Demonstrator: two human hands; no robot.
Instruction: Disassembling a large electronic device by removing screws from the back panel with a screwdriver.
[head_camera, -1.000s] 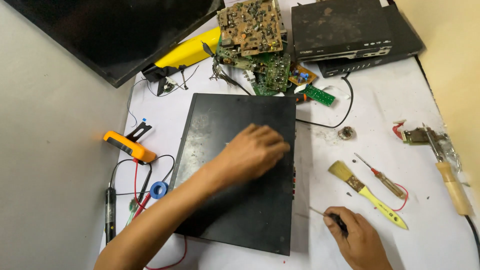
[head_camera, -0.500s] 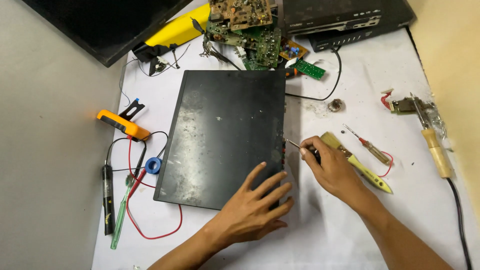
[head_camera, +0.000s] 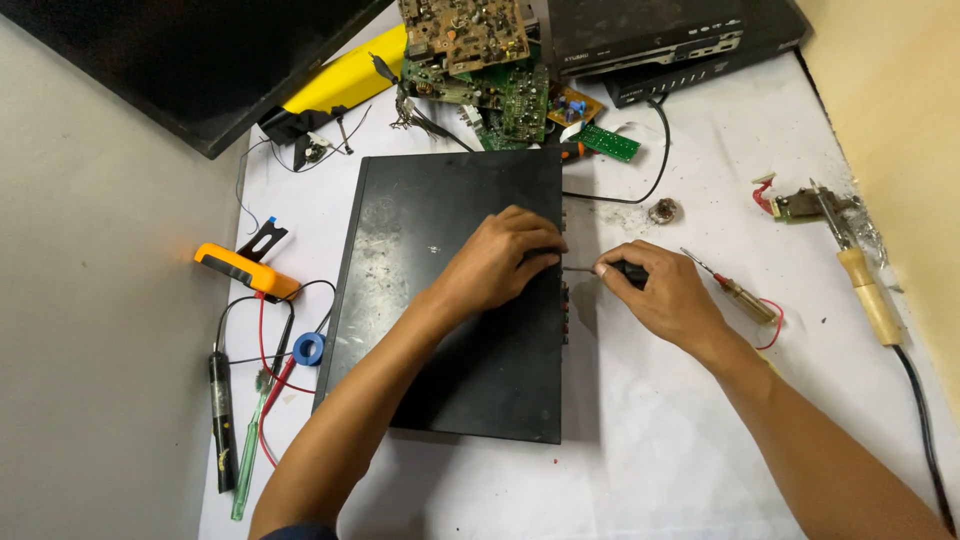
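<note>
Left hand (head_camera: 500, 265) flat at frame centre, fingers spread on black case (head_camera: 450, 300), pinning it to table (head_camera: 640, 450). Right hand (head_camera: 660, 295) fingers wrapped round screwdriver (head_camera: 585, 269), tip square against case's right edge, likely at a screw.

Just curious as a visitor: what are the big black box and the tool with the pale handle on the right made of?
The black box looks like painted sheet metal: flat, matte, scuffed and dusty. The tool's handle looks like pale unvarnished wood, though it could be plastic.
</note>
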